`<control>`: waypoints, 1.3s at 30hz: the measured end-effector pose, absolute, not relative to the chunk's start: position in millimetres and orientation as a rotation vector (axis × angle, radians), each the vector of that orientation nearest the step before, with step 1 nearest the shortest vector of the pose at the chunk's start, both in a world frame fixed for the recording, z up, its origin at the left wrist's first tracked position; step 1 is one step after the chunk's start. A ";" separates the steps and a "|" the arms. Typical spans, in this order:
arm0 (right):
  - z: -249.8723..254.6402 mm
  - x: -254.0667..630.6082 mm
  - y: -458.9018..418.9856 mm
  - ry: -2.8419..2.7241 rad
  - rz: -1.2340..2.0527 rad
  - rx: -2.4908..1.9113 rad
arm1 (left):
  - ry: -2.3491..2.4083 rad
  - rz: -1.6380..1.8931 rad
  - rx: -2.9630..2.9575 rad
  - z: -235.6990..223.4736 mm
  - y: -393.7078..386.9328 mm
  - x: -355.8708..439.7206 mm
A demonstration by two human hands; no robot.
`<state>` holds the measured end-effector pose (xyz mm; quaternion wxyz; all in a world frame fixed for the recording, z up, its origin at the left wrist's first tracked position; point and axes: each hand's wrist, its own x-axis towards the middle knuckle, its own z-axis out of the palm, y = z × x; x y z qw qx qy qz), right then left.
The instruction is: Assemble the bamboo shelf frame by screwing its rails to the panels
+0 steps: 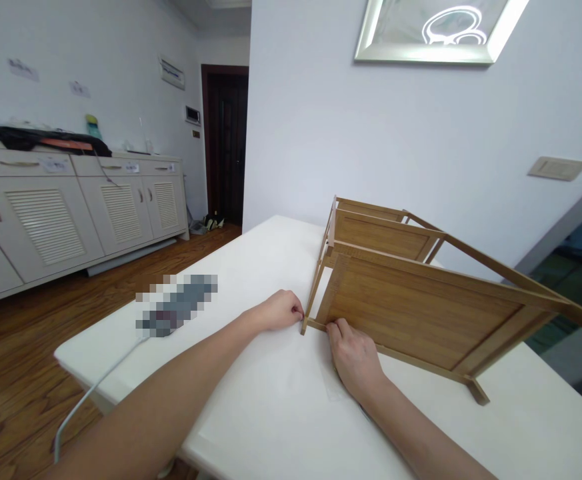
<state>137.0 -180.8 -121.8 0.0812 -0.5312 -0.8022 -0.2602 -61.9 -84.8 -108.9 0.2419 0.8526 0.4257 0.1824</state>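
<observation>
A brown wooden shelf rack [415, 310] lies on its side on the white table [271, 413], its slatted frame and several flat panels tilted toward me. My left hand [285, 310] is closed, fingertips curled in beside the rack's near-left leg end; whatever is between them is hidden. My right hand [353, 350] has its fingers bent around the rack's lower rail, close to that same corner. Beneath the right wrist, part of a thin, clear or dark item shows on the tabletop, too covered to name.
A blurred-out device [175, 307] with a white cable [93, 387] is on the table's left side. White cabinets [115, 207] stand along the left wall, with a bottle [92, 125] and dark cloth on top. A framed picture [425, 57] hangs above the table.
</observation>
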 end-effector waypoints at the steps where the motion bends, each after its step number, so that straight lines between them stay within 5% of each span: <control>1: -121.8 137.0 -180.9 -2.396 -0.781 -1.585 | 1.161 0.498 2.339 -108.9 -86.1 -61.1; 39: -122.1 137.7 -179.9 -2.394 -0.804 -1.559 | 1.200 0.513 2.390 -109.4 -91.1 -58.5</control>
